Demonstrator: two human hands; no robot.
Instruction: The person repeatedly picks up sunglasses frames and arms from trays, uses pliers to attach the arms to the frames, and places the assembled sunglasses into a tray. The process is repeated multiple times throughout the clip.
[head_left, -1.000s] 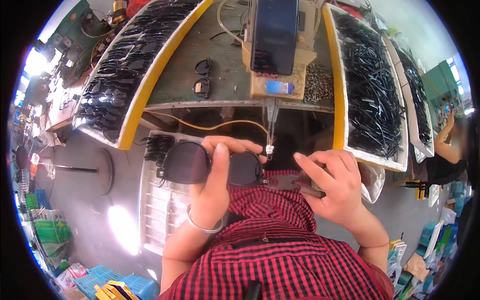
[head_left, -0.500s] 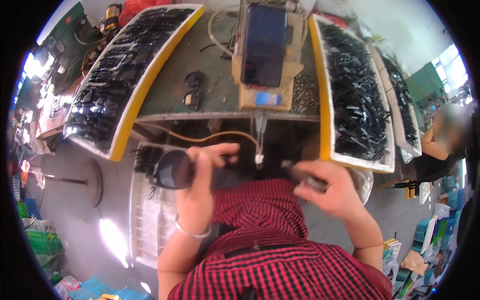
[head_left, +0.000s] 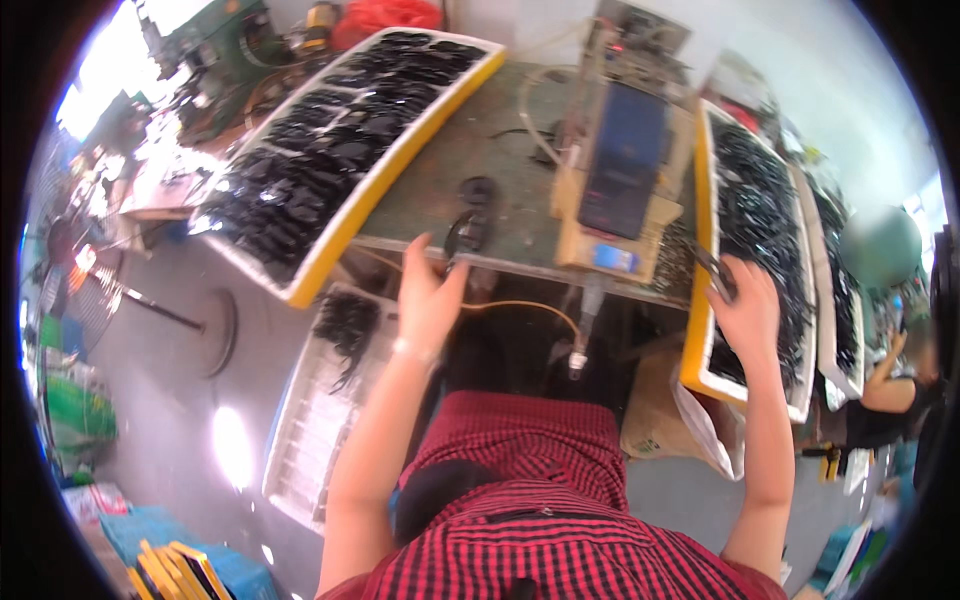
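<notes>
The table [head_left: 440, 190] is crowded, and this is the main risk I see. My left hand [head_left: 428, 300] is at its near edge, fingers spread open and holding nothing, the fingertips just touching a pair of dark sunglasses [head_left: 470, 215] that lies close to this edge. I think a careless push could slide the sunglasses off the table toward my lap or the floor.

The large yellow-rimmed tray on the left [head_left: 345, 225], full of black parts, leans over the table edge and stands near my left arm; a bump could spill it. The similar tray on the right [head_left: 700, 330] is where my right hand [head_left: 745, 300] reaches. It seems to close around a thin black piece [head_left: 715, 275], but I cannot tell exactly how firm the grip is. Pulling it out could drag the tangled neighbours with it.

Between my hands stands a wooden machine with a dark panel [head_left: 620, 165], and a hanging nozzle with orange cable [head_left: 580, 350] is in the way.
</notes>
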